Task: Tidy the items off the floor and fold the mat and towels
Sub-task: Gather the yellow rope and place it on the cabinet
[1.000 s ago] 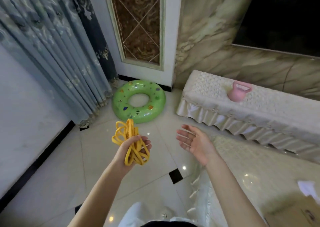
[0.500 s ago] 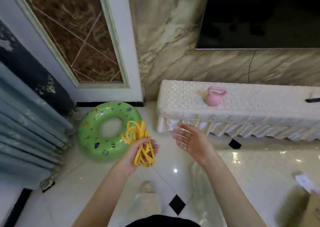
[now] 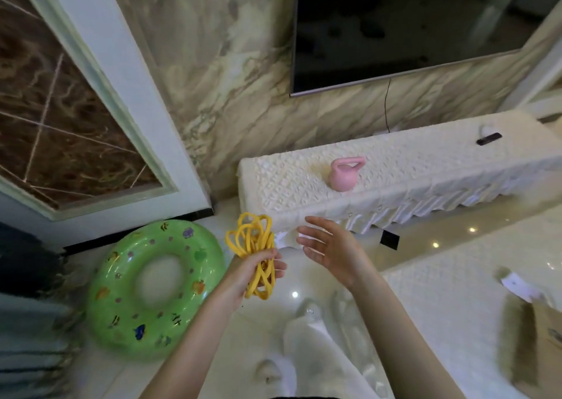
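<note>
One bundled yellow cord point(image 3: 254, 254) stands lengthwise upright, gripped by the left hand point(image 3: 254, 266); right hand point(image 3: 330, 248) spread, holding nothing.

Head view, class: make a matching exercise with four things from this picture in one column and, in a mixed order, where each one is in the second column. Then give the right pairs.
Things:
1. yellow rope
2. pink kettlebell
3. green swim ring
4. black remote

Places:
A. on the floor by the curtain
B. far end of the covered cabinet
C. gripped in the left hand
D. on the cabinet, near its left end

Pairs: 1-C, 2-D, 3-A, 4-B
</note>
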